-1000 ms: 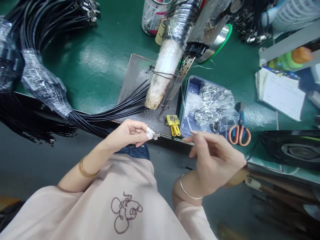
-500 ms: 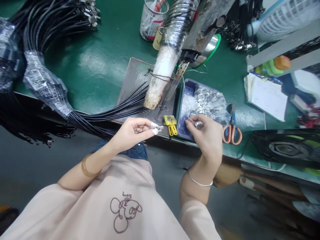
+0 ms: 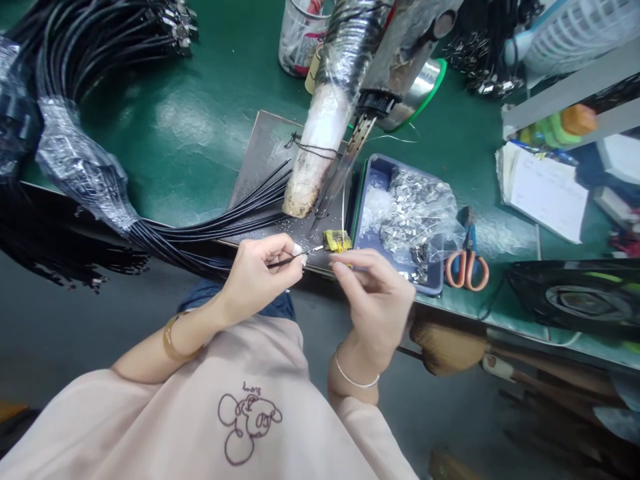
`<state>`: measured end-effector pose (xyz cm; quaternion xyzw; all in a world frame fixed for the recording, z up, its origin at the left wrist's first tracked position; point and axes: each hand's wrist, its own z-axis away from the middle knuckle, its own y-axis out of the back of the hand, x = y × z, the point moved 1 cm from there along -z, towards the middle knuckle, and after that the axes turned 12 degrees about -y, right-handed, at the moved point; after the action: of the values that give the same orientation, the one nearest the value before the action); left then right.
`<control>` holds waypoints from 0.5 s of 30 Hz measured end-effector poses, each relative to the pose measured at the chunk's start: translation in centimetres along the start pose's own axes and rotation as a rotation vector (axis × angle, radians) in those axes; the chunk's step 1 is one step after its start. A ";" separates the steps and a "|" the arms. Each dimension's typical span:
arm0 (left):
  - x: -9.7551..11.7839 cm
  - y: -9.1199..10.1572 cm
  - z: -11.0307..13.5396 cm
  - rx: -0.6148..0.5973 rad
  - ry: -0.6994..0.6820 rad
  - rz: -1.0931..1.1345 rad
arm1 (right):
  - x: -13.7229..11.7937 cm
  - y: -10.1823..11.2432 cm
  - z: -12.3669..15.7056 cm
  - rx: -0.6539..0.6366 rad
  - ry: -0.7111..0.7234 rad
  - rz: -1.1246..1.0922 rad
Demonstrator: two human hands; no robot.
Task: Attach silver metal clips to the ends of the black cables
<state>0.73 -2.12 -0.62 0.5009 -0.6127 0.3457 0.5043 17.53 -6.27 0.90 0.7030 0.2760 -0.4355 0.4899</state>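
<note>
My left hand [image 3: 260, 270] is closed around the end of a thin black cable [image 3: 286, 261], whose bare tip points right. My right hand [image 3: 373, 293] is a little to the right of that tip, fingers pinched together on something too small to name. Both hands hover over the front edge of a dark metal plate [image 3: 260, 150]. A bundle of black cables [image 3: 200, 230] runs from the left across that plate. A small yellow clip [image 3: 337, 241] lies just beyond my fingers. Right of it, a blue tray [image 3: 373, 177] holds a clear bag of small metal parts [image 3: 417, 213].
A wrapped tool [image 3: 325, 133] leans down onto the plate. Orange-handled scissors [image 3: 467, 263] lie right of the tray. A plastic cup [image 3: 297, 33] and a solder spool [image 3: 425, 87] stand behind. More bundled cables [image 3: 75, 160] fill the left. Papers [image 3: 545, 190] and a black fan [image 3: 580, 300] sit on the right.
My right hand has drawn back from the bag in the blue tray and come left toward the cable tip. My left hand stayed put, still holding the cable.
</note>
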 end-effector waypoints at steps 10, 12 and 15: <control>-0.1 -0.4 0.5 0.012 -0.314 -0.264 | 0.3 -1.9 0.5 -0.043 0.092 0.064; -0.1 -0.4 0.5 0.010 -0.326 -0.276 | 0.2 -1.8 0.5 -0.042 0.100 0.077; -0.1 -0.4 0.7 0.010 -0.336 -0.282 | 0.1 -1.9 0.5 -0.040 0.131 0.102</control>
<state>0.97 -2.80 -0.95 0.6347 -0.6102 0.1862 0.4360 15.87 -6.09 -0.07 0.7332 0.2799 -0.3578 0.5061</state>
